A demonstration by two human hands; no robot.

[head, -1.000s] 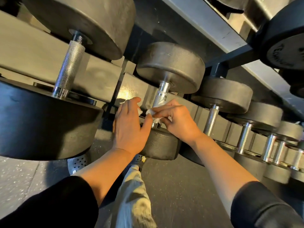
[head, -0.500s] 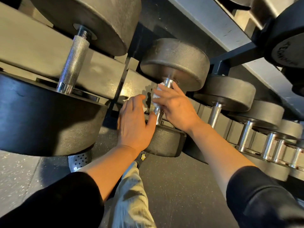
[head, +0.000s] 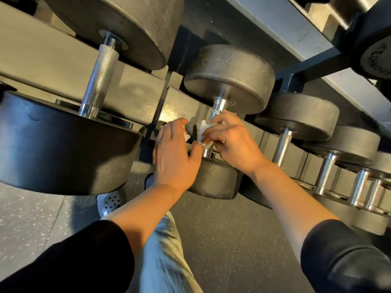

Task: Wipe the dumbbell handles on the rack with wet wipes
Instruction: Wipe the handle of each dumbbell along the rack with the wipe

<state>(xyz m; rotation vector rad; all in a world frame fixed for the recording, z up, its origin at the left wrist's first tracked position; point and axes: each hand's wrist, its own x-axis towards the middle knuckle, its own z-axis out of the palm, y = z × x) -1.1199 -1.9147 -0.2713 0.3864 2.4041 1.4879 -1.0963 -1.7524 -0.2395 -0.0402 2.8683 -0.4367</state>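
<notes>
Pinching one wet wipe (head: 203, 129) round handle (head: 218, 108) | right hand (head: 234, 142) | left hand (head: 173, 157) alongside

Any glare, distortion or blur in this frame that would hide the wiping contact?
Head view: wide-angle bending of the rack beam; warm glare patch on the rack behind the left hand; right hand and wet wipe on the dumbbell handle stay sharp; sleeves fall into dark shadow.
</notes>
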